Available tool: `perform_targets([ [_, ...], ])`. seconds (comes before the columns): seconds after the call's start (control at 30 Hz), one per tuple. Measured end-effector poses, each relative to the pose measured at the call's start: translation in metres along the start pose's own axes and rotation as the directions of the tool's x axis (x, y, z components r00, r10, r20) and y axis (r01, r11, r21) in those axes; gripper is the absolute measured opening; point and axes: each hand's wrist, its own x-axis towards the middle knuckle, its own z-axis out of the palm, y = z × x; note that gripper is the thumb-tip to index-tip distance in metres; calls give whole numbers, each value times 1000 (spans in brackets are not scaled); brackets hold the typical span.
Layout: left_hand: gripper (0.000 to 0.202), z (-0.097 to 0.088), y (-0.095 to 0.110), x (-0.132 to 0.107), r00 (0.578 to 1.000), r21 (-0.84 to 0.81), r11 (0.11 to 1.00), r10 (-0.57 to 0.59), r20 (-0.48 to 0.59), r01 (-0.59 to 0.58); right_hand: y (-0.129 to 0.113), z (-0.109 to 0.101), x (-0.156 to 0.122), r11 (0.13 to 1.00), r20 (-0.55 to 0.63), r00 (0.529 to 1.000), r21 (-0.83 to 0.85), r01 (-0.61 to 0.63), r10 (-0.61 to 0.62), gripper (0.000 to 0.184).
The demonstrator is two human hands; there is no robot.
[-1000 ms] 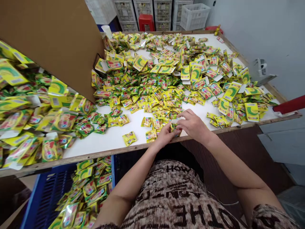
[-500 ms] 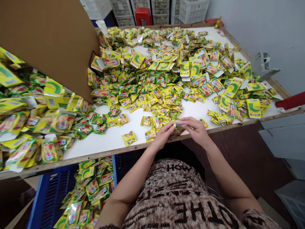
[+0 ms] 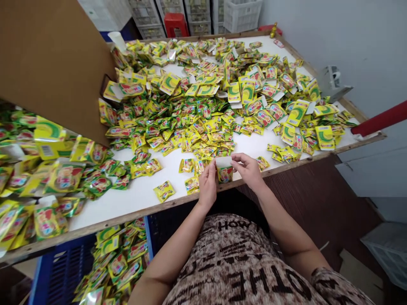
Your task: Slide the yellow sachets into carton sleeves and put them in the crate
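Pinched between the left hand (image 3: 208, 183) and the right hand (image 3: 248, 170), the small open-flapped carton (image 3: 225, 174) looks light, thin-walled and easily crushed, best held by its side edges.

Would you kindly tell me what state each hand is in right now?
Left hand: closed, holding a small printed box by its left side.
Right hand: closed, holding the same box near its upper right edge, beside the raised white flap.

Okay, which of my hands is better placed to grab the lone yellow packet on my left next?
Left, probably: your left hand is nearer the yellow packet, while your right hand is on the far side of the small box. Both hands are on the box, though.
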Motion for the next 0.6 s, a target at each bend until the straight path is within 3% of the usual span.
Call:
perform_targets([
  [0.1, 23, -2, 4, 9, 990, -168, 978, -131, -45, 122, 5, 1, 4, 985, 24, 996, 145, -89, 87, 29],
  [0.2, 22, -8, 18, 17, 940, -212, 916, -327, 100, 341, 2, -2, 4, 949, 136, 975, 241, -205, 177, 29],
  [0.3, 30, -10, 27, 18, 895, -118, 906, -369, 251, 407, -6, -1, 5, 922, 301, 918, 205, -327, 259, 23],
  [0.37, 32, -9, 27, 17, 918, -92, 935, -312, 246, 343, -9, 4, 7, 951, 249, 942, 153, -269, 226, 16],
  [0.47, 32, -8, 18, 17, 987, -59, 989, -129, 95, 135, -9, 12, 10, 998, 96, 995, 54, -40, 35, 17],
  [0.53, 29, -8, 11, 18, 1000, 43, 999, 5, 13, -5, -6, 15, 12, 999, 75, 996, 9, 38, -39, 20],
  [0.6, 24, -9, 6, 18, 996, 169, 982, 89, 1, -88, -4, 14, 13, 999, 74, 997, 4, 33, -34, 22],
])
